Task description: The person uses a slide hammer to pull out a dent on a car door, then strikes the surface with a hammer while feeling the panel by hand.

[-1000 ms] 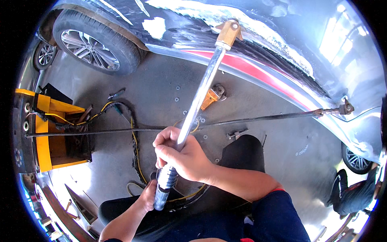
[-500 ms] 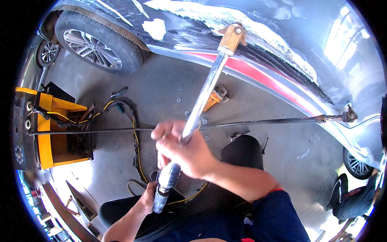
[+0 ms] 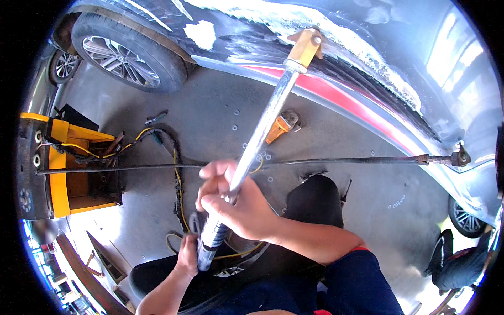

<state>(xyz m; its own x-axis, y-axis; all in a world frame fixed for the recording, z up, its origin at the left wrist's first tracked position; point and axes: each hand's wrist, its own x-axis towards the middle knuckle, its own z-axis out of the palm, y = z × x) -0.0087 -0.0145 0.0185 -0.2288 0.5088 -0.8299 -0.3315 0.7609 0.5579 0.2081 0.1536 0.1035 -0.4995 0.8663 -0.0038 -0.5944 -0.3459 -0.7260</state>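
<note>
A long slide hammer dent puller (image 3: 262, 127) slants across the middle, its shiny rod tipped by a brass-coloured hook head (image 3: 304, 50) that meets the car's damaged side panel. My left hand (image 3: 187, 255) is closed around the grip at its near end. Farther up, my right hand (image 3: 239, 207) curls loosely about the rod, just above the dark ribbed sleeve, with some fingers only partly bent. The grey car panel (image 3: 362, 26) carries white scuffed filler patches, bare dark areas and a red strip along its lower part.
A long dark bar (image 3: 325, 160) runs from a yellow-and-black machine (image 3: 60, 194) to a clamp (image 3: 461, 156) at the panel. An orange power tool (image 3: 281, 128), washers and a yellow-black cable (image 3: 176, 157) lie on the floor. A car wheel (image 3: 123, 58) stands upper left. Someone's dark-clothed legs (image 3: 457, 265) show far right.
My right hand has slid a little down the rod toward my left hand, and the sleeve now sits close against the grip. The hook head stays at the panel.
</note>
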